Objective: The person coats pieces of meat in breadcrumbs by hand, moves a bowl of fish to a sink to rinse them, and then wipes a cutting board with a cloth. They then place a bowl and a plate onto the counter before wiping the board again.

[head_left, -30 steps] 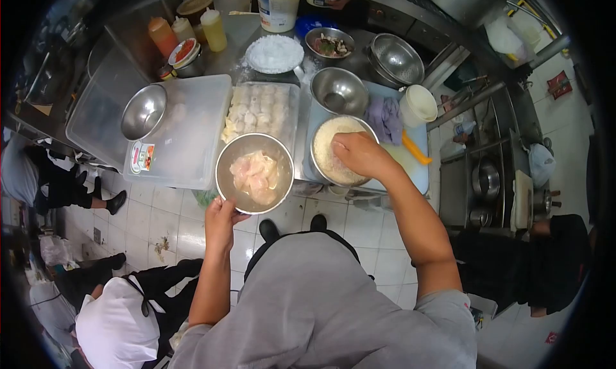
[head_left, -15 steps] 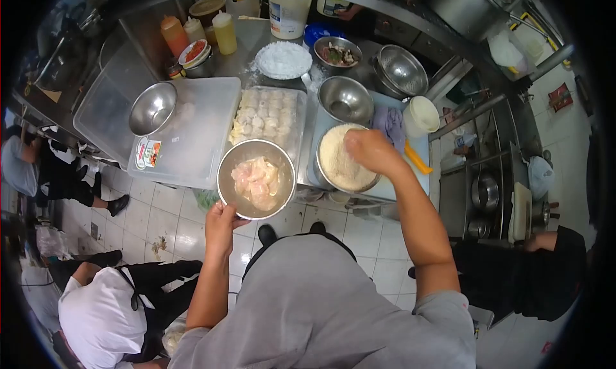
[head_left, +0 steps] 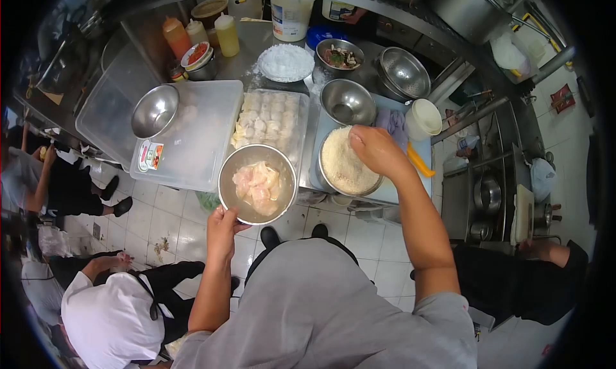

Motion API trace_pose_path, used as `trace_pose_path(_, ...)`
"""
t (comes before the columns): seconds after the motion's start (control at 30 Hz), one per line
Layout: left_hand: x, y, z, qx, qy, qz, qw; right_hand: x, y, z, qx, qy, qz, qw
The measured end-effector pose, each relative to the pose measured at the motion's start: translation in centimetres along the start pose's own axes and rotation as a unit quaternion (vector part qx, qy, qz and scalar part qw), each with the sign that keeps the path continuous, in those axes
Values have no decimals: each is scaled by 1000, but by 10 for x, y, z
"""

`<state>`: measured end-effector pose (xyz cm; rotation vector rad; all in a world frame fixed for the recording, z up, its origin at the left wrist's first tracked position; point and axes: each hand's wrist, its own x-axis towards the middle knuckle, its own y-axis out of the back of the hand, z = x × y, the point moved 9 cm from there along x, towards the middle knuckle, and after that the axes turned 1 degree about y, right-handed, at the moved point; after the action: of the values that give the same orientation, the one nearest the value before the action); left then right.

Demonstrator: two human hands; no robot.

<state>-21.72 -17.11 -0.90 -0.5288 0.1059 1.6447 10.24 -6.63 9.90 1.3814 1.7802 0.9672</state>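
Note:
A metal bowl point(head_left: 224, 192) of pale raw meat pieces point(head_left: 256, 184) is gripped at its lower left rim by my left hand point(head_left: 222, 231). To its right, my right hand point(head_left: 378, 152) is over the right side of a bowl of light crumbs point(head_left: 345, 167). Its fingers are bent together, and whether anything is between them is hidden. Behind the meat bowl lies a clear tray with rows of floured pieces point(head_left: 266, 119). An empty metal bowl point(head_left: 348, 101) stands behind the crumbs.
A plastic lid point(head_left: 192, 144) bears another metal bowl point(head_left: 155, 111) at left. White powder point(head_left: 285, 62), squeeze bottles point(head_left: 226, 35) and a colander point(head_left: 403, 72) are farther back. A yellow-handled tool point(head_left: 420, 160) lies at right. Co-workers stand at left point(head_left: 112, 314) and right point(head_left: 526, 282).
My right hand has lifted slightly and its fingers show more clearly above the crumbs. My left hand still holds the meat bowl. The co-workers at the left have shifted their arms.

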Motion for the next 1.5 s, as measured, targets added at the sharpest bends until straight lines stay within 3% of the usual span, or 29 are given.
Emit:
trace_pose_path(0.03,-1,-1,2,-1,1,4,1000,-5,7,-6,21,-17,14,1000)
trace_pose_path(0.13,-4,-2,-5,3,16,9,1000,6,-46,14,-105,-5,-52,993)
trace_pose_path(0.37,-1,-5,-3,5,6,-13,1000,-41,-11,-23,-12,130,43,991)
trace_pose_path(0.47,-1,-9,-2,2,8,-1,1000,-51,-22,-24,-95,119,53,987)
trace_pose_path(0.77,3,-18,-2,16,18,-15,1000,-47,-20,-23,-153,119,91,977)
trace_pose_path(0.87,1,-20,-1,15,14,-19,1000,-41,5,-19,-76,98,95,988)
trace_pose_path(1.0,0,-18,-3,20,16,-4,1000,-32,36,-18,75,46,-8,996)
trace_pose_path(1.13,2,-13,-8,28,15,-2,1000,-12,18,13,108,26,-94,989)
trace_pose_path(1.23,-1,-15,-7,23,14,-11,1000,-13,29,9,-86,106,104,985)
trace_pose_path(1.33,-4,-14,-6,19,15,-3,1000,-18,33,9,114,-62,13,991)
trace_pose_path(1.43,-3,-14,-10,15,15,-2,1000,-13,-7,3,29,85,6,996)
trace_pose_path(1.5,-3,-16,-9,17,17,-6,1000,-1,-26,19,22,11,-30,999)
